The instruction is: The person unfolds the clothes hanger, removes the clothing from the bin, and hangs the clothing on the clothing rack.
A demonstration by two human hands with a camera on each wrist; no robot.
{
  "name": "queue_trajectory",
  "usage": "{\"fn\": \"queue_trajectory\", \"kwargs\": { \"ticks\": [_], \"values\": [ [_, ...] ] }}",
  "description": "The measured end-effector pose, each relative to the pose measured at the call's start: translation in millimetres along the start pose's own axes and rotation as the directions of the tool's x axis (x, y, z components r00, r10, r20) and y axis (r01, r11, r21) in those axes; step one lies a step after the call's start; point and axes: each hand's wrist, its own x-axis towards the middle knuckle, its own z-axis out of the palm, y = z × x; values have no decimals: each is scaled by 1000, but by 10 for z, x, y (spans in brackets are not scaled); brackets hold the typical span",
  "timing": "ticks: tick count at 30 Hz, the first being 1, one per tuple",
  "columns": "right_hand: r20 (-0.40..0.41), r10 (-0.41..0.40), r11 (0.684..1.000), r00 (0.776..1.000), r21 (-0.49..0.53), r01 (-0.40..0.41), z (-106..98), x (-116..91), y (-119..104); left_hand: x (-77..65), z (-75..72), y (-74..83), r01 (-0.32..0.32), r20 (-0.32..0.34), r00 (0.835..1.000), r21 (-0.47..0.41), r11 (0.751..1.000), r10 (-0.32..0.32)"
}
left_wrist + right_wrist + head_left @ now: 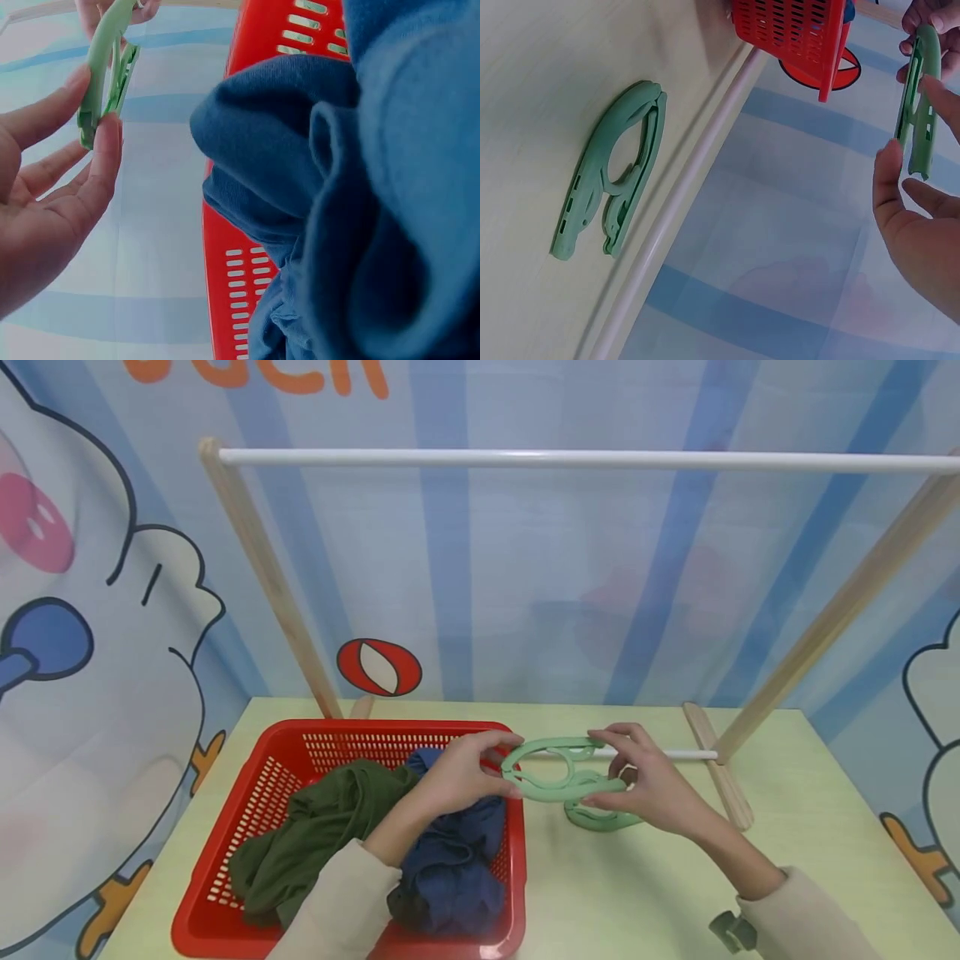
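Observation:
A green folding clothes hanger [551,792] is held up over the table, folded, just right of the red basket. My left hand [463,774] pinches its left end between thumb and fingers. At the other end my right hand [654,785] grips it, thumb below and fingers above. In the right wrist view the held hanger [925,112] shows slots along its arm. A second green folding hanger [592,176] lies folded on the table beneath my right hand; the held one partly hides it in the head view.
The red basket [516,860] on the left holds a dark green garment [322,827] and a blue garment [457,877]. Behind stands a wooden rack with a white top rail [525,459] and a low white bar [694,161]. A printed cloth [525,577] hangs at the back.

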Motion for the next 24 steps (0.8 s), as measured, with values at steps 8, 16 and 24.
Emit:
{"fn": "queue_trajectory", "kwargs": {
  "ticks": [8, 16, 24],
  "values": [
    [6, -16, 996, 1000, 89, 15, -29, 5, 2, 17, -57, -11, 2, 46, 999, -75, 997, 1],
    [-5, -60, 965, 998, 257, 59, -73, -1, 50, 26, -55, -53, 88, 109, 992, -195, 977, -67],
    [47, 12, 926, 999, 377, -28, -113, -7, 47, 7, -27, -61, 120, 118, 988, -222, 968, -96]
  ]
}}
